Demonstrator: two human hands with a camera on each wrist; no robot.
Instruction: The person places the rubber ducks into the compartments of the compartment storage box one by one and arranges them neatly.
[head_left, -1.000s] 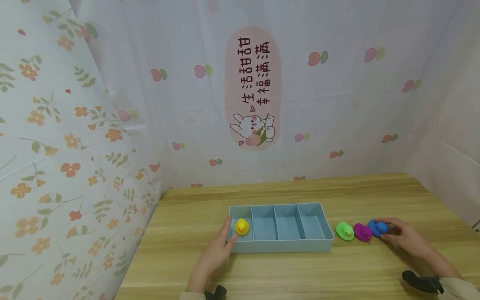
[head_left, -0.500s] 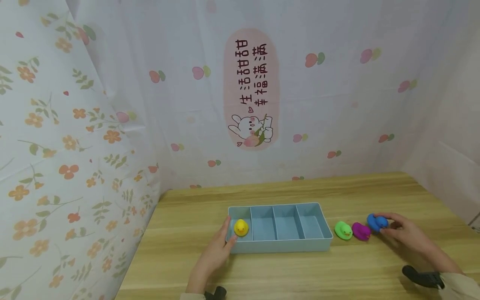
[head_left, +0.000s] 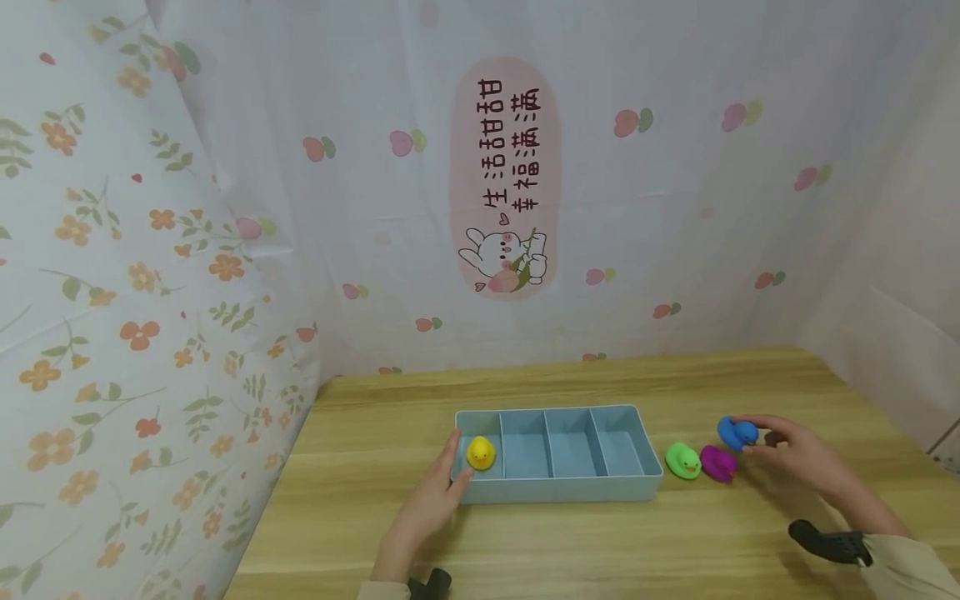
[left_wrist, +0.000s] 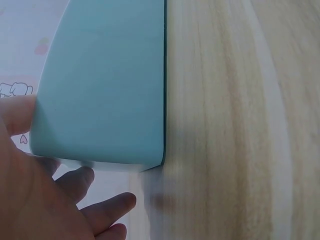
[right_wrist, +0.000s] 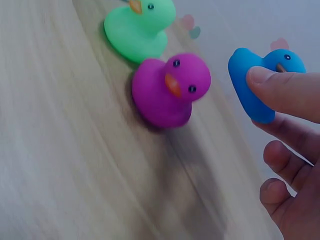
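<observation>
Toward the right side of the table (head_left: 570, 550), I find the blue duck (head_left: 732, 432) pinched between thumb and fingers of the right hand (head_left: 804, 458), apparently raised clear of the surface. Near it rests the purple duck (head_left: 717, 463), with the green duck (head_left: 683, 461) just beside, nearest the tray (head_left: 558, 490). I record the left hand (head_left: 427, 504) holding the left end of that four-compartment tray, thumb at the front rim and fingers along the end wall. The yellow duck (head_left: 481, 452) sits in the leftmost compartment. Behind the table, I note a printed cloth (head_left: 615, 208) hanging.
</observation>
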